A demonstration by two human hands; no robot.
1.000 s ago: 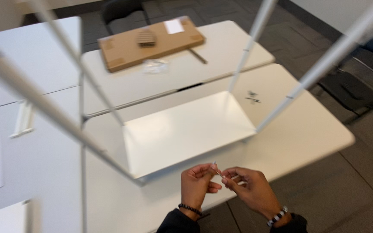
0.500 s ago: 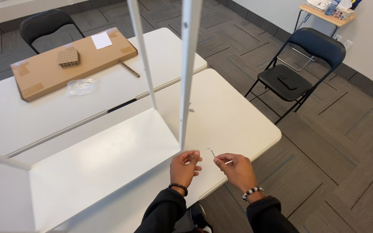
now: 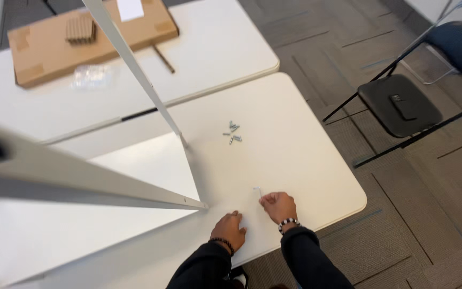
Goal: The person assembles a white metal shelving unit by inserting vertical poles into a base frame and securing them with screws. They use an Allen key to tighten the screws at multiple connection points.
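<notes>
Two hands are now apart: the right hand is pinching a small screw, the left hand, fingers curled, is resting on the bench.

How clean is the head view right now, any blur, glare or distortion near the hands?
Head view: even, soft light with no harsh glare on the white table; the near white bar looms large and soft, out of focus; the right hand and left hand look slightly smeared; the small piece at the right fingertips is too tiny to identify; the loose screws are just resolvable.
</notes>
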